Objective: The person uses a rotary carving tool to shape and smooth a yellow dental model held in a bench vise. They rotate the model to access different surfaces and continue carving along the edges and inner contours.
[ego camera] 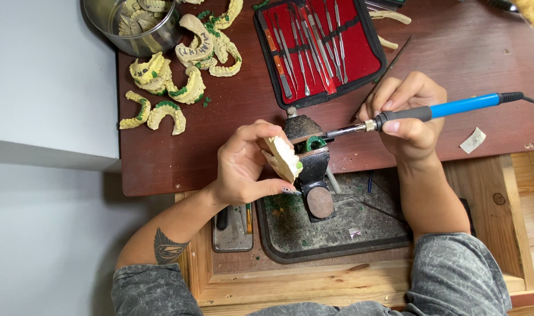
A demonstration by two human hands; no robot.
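The left hand [240,167] grips a yellow tooth mold [283,158] beside the right hand [404,114], which grips a blue hot tool [431,111], and its tip might burn fingers if it slips.

The desk top [454,52] in the upper part of the frame is dark reddish wood, matt and scuffed, while the drawer frame [314,281] below it is paler raw wood with visible grain. The tray [337,234] set in that drawer looks like grimy dull metal, speckled with green crumbs. The dental cast [283,158] in the left hand [243,167] is chalky, matt, pale yellow plaster, as are the casts [173,70] at upper left, trimmed with waxy green. The heated tool [431,111] in the right hand [404,114] has a smooth blue plastic handle, black rubbery grip and shiny metal tip. The instrument case [319,50] holds bright steel tools on red velvety lining. The bowl [100,17] is glossy metal.
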